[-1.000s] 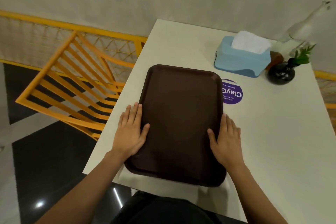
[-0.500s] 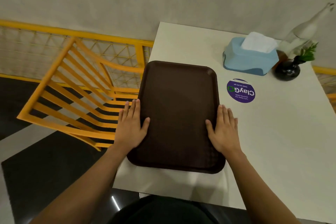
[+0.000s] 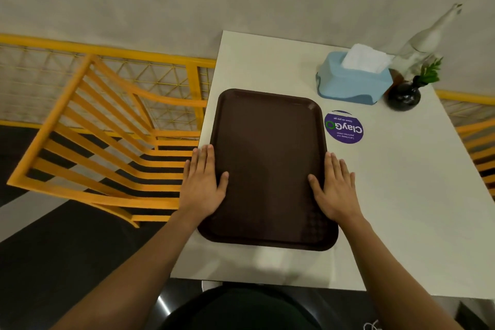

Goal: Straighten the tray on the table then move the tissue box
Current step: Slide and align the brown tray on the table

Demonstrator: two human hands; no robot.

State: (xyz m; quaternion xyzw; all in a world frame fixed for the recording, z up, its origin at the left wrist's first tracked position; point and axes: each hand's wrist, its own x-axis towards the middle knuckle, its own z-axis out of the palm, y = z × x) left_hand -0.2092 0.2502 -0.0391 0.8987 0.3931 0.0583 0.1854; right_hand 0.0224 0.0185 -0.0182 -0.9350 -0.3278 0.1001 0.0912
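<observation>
Brown tray (image 3: 267, 166) lies flat on the white bench (image 3: 401, 195), long side running away from the person, near the bench's left edge. Left hand (image 3: 203, 185) flat, fingers spread, pressing on the tray's left rim, thumb on the tray surface. Right hand (image 3: 334, 190) same on the right rim, palm down, thumb on the tray (neither hand curled around anything, just flat contact). Blue tissue box (image 3: 351, 83) at the far right of the bench, white tissue sticking out the top, apart from the tray. Purple round sticker (image 3: 344, 127) on the bench between tray and box. Dark vase (image 3: 403, 95) with a green sprig and a glass bottle (image 3: 426, 40) just right of the box. Orange chair (image 3: 107, 142) left of the bench.
</observation>
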